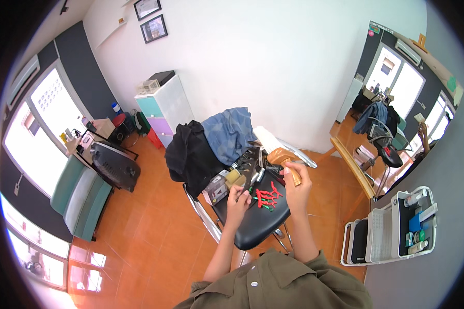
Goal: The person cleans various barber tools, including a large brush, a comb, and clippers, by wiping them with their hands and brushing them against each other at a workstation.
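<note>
My right hand (299, 183) grips the wooden handle of a barber's neck duster brush (282, 155), its white bristles pointing up and away. My left hand (237, 204) is closed around the near end of a long dark comb-like tool (250, 170). Below both hands is a black padded salon chair (251, 231) with chrome arms. Red hair clips (266, 197) and a few green ones (266, 207) lie on its seat between my hands. Beside my left hand are a printed box (216, 187) and a yellowish item (234, 177). Several metal tools (260, 174) lie partly hidden beyond.
Black cloth (189, 154) and blue patterned cloth (230, 133) are heaped over the chair's far side. A wood-framed mirror (394, 100) leans at right, near a white tiered cart (381, 231) with bottles. A drawer cabinet (164, 104), dark speaker-like case (114, 166) and green bench (81, 201) stand left.
</note>
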Tool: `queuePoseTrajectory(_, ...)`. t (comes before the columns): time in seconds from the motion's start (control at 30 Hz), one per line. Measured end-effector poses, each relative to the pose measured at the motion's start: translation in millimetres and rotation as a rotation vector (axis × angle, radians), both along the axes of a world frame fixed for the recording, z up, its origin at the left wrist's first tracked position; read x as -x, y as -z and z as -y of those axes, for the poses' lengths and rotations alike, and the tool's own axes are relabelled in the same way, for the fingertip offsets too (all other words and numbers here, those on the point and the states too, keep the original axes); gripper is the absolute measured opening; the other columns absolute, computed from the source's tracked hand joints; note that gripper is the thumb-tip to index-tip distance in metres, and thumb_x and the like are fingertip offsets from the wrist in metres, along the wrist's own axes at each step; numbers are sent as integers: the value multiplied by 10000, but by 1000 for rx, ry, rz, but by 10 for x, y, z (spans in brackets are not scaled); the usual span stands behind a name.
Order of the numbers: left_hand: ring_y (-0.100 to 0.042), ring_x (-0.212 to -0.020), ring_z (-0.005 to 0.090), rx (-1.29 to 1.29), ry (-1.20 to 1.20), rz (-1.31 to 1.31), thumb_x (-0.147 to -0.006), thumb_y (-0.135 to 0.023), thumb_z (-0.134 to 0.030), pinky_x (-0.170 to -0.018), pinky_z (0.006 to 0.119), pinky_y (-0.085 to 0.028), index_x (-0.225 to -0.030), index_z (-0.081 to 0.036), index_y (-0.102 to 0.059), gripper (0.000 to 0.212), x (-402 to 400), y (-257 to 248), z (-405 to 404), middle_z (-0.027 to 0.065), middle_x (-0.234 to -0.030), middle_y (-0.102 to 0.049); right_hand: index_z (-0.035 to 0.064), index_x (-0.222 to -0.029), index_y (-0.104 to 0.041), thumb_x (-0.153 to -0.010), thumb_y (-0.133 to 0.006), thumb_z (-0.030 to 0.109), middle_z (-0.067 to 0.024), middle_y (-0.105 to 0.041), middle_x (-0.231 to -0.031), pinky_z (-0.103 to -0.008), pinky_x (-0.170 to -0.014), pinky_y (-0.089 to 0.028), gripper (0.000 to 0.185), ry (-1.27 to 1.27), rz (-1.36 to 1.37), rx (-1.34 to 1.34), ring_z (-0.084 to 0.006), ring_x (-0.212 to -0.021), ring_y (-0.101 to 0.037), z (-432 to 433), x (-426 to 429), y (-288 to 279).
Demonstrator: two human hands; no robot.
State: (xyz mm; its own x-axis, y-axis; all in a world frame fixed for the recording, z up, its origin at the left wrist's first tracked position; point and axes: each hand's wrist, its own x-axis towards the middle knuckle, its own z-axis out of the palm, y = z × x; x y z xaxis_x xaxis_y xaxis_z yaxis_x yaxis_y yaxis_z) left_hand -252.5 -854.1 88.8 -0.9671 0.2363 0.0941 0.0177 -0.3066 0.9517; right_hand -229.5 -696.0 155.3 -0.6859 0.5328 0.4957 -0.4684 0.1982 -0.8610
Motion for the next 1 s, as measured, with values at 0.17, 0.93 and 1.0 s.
queuePoseTrajectory(0.17, -412, -482, 58, -14, -51, -86, -915, -433, -140, -443, 172, -312, -992, -63, -390, 118, 32, -38, 7, 78, -761, -570, -9, -888, -594, -803, -580, 51, -101, -649, -818, -250, -669, -471, 105, -73, 114, -112, -131, -730, -607, -2, -20, -11)
queuePoseTrajectory(0.93, -354, -583, 46, 207, 3, -146, -927, -351, -171, -519, 173, -298, -1141, -43, -405, 255, -4, -106, -166, 15, -740, -477, -8, -903, -586, -827, -569, 65, -111, -648, -867, -263, -687, -466, 107, -172, 192, -158, -144, -783, -615, -57, -12, 25)
queuePoseTrajectory(1.0, -407, -608, 58, 224, -2, -200, -932, -362, -168, -550, 184, -342, -1166, -26, -388, 275, 69, -12, -154, 26, -780, -505, -8, -890, -595, -821, -575, 70, -110, -650, -872, -260, -681, -471, 106, -348, 274, -180, -147, -777, -622, 27, -28, 42)
